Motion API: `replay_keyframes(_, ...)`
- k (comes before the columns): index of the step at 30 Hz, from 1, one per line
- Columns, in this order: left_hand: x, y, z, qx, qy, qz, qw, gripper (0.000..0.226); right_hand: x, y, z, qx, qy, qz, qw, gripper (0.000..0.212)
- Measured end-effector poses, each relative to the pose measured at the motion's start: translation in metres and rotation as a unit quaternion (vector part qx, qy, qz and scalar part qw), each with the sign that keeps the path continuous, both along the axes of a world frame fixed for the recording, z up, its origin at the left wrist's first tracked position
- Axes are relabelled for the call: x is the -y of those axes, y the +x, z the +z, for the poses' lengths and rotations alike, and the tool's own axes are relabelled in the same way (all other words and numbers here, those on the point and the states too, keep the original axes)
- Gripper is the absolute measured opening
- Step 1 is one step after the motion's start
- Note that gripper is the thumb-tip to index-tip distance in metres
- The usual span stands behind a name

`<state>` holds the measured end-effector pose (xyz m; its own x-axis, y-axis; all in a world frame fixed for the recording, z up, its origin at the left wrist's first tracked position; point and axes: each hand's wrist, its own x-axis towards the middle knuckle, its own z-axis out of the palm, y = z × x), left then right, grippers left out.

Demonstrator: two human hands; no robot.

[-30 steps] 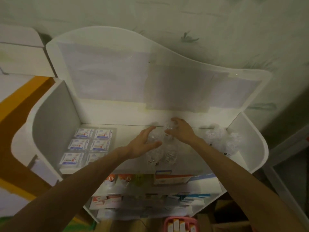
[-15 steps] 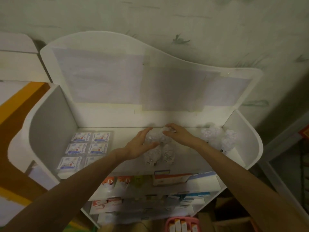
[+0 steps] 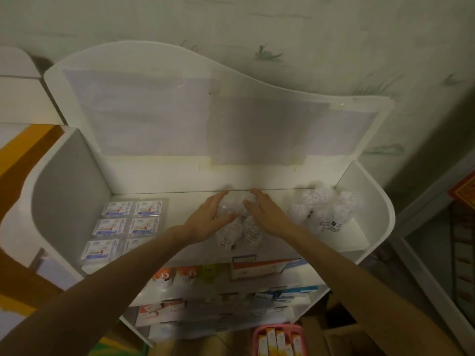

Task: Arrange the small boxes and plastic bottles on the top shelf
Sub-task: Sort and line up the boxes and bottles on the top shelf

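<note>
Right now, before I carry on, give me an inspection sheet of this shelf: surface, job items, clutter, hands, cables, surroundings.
Surface: white top shelf, bare patch between boxes and bottles.
Job's things: small boxes lie flat in a grid at the left; middle bottles, clear plastic, grouped at the centre; right bottles clustered by the right wall.
Clutter: nothing seen on the top shelf.
Hands: left hand and right hand cup the rear middle bottles from either side, fingers lightly curved against them.
Cables: nothing seen.
Surroundings: lower shelves stocked with cartons; pink basket of cartons below; patterned wall behind.
</note>
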<state>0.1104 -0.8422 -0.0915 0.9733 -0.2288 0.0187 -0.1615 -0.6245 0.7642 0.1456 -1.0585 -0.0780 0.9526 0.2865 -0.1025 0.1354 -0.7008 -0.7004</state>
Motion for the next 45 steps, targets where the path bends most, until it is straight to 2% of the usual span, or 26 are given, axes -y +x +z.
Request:
replay_keyframes(15, 0.002, -0.007, 0.01, -0.006, 0.132, -0.001, 0.991, 0.084, 0.0, -0.001, 0.004, 0.039, -0.092, 0.003, 0.995, 0.064)
replay_keyframes(20, 0.002, -0.008, 0.011, -0.012, 0.139, -0.008, 0.99, 0.087, 0.0, -0.004, 0.006, 0.024, -0.085, 0.004, 0.996, 0.065)
replay_keyframes(28, 0.004, -0.012, 0.016, -0.012, 0.13, -0.009, 0.991, 0.084, -0.001, -0.01, 0.011, -0.017, -0.053, 0.0, 0.998, 0.073)
replay_keyframes(33, 0.005, -0.014, 0.012, -0.016, 0.125, 0.019, 0.992, 0.091, 0.003, -0.015, 0.01, -0.024, -0.006, -0.014, 1.0, 0.079)
replay_keyframes(37, 0.0, -0.016, 0.012, 0.006, 0.109, 0.032, 0.994, 0.092, 0.008, -0.015, 0.007, -0.006, 0.063, -0.083, 0.995, 0.093)
replay_keyframes(42, -0.004, -0.023, 0.017, 0.083, 0.086, 0.029, 0.992, 0.082, 0.024, -0.036, 0.007, 0.091, 0.139, -0.13, 0.978, 0.068)
replay_keyframes(45, 0.001, -0.02, 0.026, 0.154, 0.091, 0.021, 0.984, 0.073, 0.038, -0.058, 0.005, 0.166, 0.13, -0.18, 0.961, 0.057)
